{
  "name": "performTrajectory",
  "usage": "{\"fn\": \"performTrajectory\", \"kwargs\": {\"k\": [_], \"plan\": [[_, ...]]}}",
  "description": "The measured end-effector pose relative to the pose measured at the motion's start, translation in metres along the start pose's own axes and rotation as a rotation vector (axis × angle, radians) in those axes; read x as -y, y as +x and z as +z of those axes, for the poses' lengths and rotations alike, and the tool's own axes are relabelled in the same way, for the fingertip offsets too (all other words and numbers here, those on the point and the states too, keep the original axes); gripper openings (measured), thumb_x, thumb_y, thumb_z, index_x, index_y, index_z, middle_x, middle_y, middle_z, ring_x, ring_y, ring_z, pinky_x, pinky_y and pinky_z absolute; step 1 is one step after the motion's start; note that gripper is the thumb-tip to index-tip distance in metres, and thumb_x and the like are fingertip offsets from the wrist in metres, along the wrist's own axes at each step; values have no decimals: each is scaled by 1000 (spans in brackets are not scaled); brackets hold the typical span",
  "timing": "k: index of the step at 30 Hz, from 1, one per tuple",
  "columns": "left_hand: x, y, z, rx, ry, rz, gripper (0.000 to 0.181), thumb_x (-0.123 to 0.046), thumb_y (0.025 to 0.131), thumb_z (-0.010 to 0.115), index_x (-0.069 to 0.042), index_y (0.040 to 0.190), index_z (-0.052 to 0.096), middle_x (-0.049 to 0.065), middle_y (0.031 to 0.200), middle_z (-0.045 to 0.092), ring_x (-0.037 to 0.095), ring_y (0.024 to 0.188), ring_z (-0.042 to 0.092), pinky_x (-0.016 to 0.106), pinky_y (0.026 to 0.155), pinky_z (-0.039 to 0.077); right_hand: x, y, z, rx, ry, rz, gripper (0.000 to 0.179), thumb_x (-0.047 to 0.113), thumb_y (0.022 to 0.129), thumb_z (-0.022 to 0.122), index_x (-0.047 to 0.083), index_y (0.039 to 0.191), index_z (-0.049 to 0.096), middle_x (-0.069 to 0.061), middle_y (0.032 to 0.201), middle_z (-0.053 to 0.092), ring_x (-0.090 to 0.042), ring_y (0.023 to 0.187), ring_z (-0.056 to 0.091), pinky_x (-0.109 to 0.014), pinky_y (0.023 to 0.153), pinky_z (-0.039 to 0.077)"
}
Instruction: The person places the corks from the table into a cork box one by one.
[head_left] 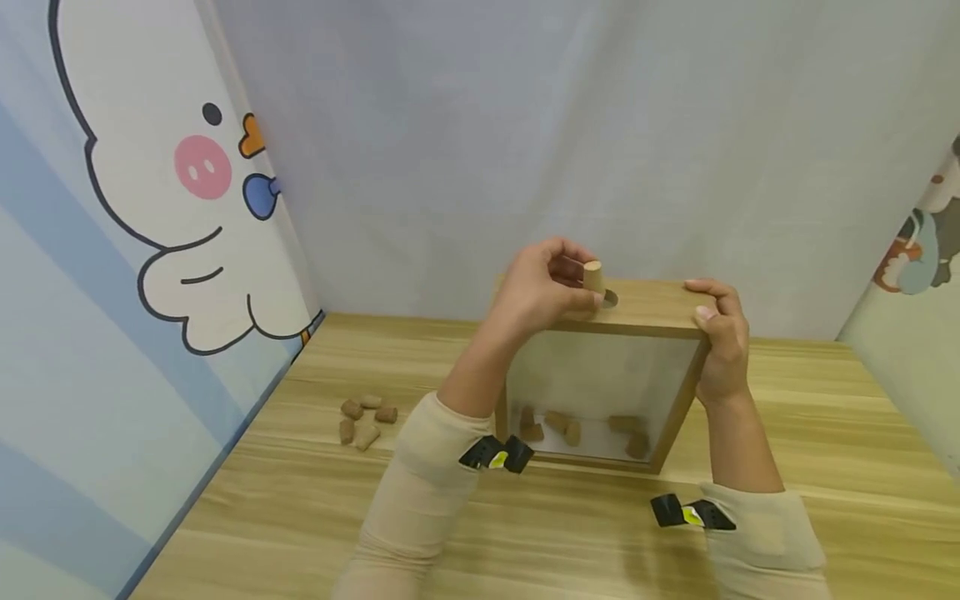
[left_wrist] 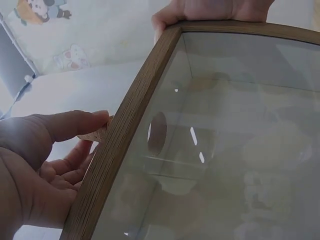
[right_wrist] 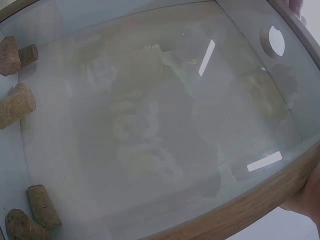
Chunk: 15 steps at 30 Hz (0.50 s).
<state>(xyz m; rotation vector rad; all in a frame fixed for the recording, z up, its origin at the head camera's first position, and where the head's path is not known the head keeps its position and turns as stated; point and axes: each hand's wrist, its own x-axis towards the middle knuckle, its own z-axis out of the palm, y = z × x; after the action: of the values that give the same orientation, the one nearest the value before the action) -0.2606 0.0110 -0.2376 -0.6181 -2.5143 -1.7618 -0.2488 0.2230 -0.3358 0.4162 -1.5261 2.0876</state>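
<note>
A wooden box frame with a clear front [head_left: 600, 367] stands upright on the table. Its top has a round hole [head_left: 611, 298]. Beside that hole my left hand [head_left: 536, 287] pinches a cork [head_left: 592, 275] between thumb and fingers, just above the top. In the left wrist view the thumb hides much of the cork [left_wrist: 97, 132]. My right hand [head_left: 723, 333] grips the top right corner of the box, thumb in front and fingers over the top. Several corks [head_left: 557, 421] lie at the bottom inside the box; the right wrist view shows some corks [right_wrist: 17, 106] close up.
Several loose corks [head_left: 366, 436] lie in a small group on the wooden table [head_left: 300, 517], left of the box. A pale curtain [head_left: 562, 150] hangs right behind the box. A printed cloth [head_left: 150, 275] borders the table on the left.
</note>
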Motion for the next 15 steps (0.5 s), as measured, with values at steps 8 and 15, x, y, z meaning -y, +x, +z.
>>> {"fn": "performTrajectory", "kwargs": {"k": [8,15], "plan": [[-3,12,4,58,49,-37,34,-2,74,78,-8,103,61,5,92,62,18,88,57,28,70,50,-1,0,1,-9,-12,4,31,17,83,40,12,106,61,-13,110,44,-26,94,40,-41,75,31],[4,6,4,19,-2,33,42,-10,75,79,-11,112,58,3,104,59,17,94,56,27,76,48,-1,1,-2,-7,-23,-6,31,17,83,40,12,106,61,-13,108,45,-26,93,41,-42,75,30]]}}
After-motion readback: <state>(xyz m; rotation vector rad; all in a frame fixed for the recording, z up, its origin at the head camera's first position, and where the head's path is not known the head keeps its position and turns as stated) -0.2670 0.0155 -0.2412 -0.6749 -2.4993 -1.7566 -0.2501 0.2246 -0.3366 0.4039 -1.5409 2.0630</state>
